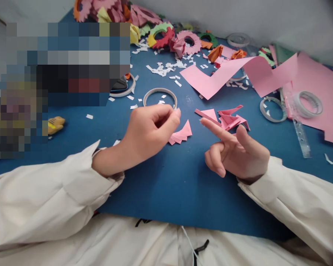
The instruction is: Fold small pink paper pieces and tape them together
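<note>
My left hand (151, 129) hovers over the blue table, its fingers curled and pinched on the edge of a fan of folded pink paper pieces (181, 134). My right hand (235, 149) is to the right, forefinger stretched toward a small heap of folded pink triangles (229, 118), the other fingers curled; it holds nothing. A thin tape ring (160, 96) lies just beyond my left hand.
A large cut sheet of pink paper (308, 85) covers the right side, with tape rolls (309, 104) and a clear ruler (302, 136) on it. Colourful paper wreaths (166, 37) and white scraps (163, 68) fill the far side. A blurred patch hides the left.
</note>
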`<state>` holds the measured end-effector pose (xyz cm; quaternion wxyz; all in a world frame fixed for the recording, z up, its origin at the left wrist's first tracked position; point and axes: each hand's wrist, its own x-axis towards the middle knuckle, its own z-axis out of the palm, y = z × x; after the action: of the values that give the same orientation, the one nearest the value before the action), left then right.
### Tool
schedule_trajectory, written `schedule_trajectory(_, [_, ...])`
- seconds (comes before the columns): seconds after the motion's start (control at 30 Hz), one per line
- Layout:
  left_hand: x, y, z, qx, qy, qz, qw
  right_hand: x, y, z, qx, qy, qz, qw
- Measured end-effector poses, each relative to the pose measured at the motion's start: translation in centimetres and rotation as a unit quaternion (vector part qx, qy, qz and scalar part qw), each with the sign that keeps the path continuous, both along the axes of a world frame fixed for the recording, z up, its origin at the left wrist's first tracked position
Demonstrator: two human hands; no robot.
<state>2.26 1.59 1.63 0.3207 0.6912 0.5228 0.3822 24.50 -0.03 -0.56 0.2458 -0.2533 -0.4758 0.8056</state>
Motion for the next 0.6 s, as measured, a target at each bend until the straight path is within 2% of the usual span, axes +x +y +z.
schedule_trajectory(0.1, [-0.1,0.6,-0.6,0.0,-0.023,0.031,0.999,-0.1,0.2,0.0,-0.019,0.009,-0.019,1.0])
schedule_trajectory(0.23, [-0.1,0.5,-1.0,-0.037,-0.075,-0.019,0.996,-0.1,0.3,-0.2,-0.048,0.026,-0.026,0.998])
schedule_trajectory(0.43, [0.4,-0.4,-0.9,0.02,0.026,-0.06,0.998,0.0,0.2,-0.3,-0.024,0.019,-0.003,1.0])
schedule_trajectory(0.6, [0.5,-0.6,-1.4,0.072,0.05,-0.093,0.992,-0.1,0.2,-0.2,-0.012,0.004,0.008,1.0])
